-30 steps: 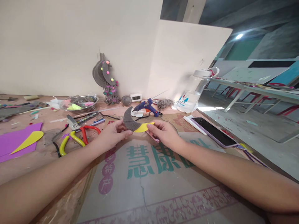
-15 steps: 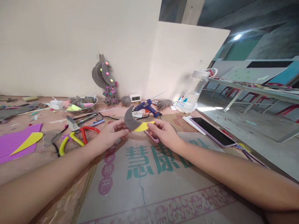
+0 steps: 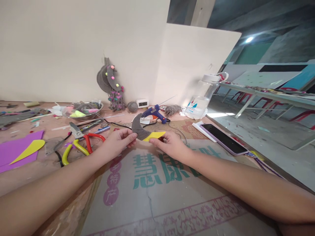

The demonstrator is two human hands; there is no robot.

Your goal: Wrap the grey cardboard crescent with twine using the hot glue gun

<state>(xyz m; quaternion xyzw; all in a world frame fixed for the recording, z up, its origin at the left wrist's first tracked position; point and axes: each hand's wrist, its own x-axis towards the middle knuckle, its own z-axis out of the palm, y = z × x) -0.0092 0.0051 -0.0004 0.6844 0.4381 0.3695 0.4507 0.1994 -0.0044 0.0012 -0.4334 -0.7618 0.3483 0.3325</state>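
Observation:
Both hands hold one crescent-shaped piece (image 3: 141,129) just above the cardboard sheet (image 3: 157,196). Its upper part is wrapped in grey yarn and its right tip is bare yellow foam. My left hand (image 3: 117,141) pinches the grey wrapped part at its lower left edge. My right hand (image 3: 167,144) pinches the yellow tip from below with thumb and fingers closed on it. A blue glue gun (image 3: 155,113) lies just behind the piece.
Yellow-handled pliers (image 3: 73,149) and red-handled cutters (image 3: 92,139) lie to the left beside purple foam (image 3: 17,147) with a yellow foam leaf (image 3: 28,150). A phone (image 3: 225,139), a water jug (image 3: 200,100), yarn (image 3: 133,106), a small clock (image 3: 142,103) and a finished ornament (image 3: 110,82) stand behind.
My right hand has slid left along the yellow tip, closer to the grey wrapping, and the piece has tilted slightly. My left hand has kept its grip.

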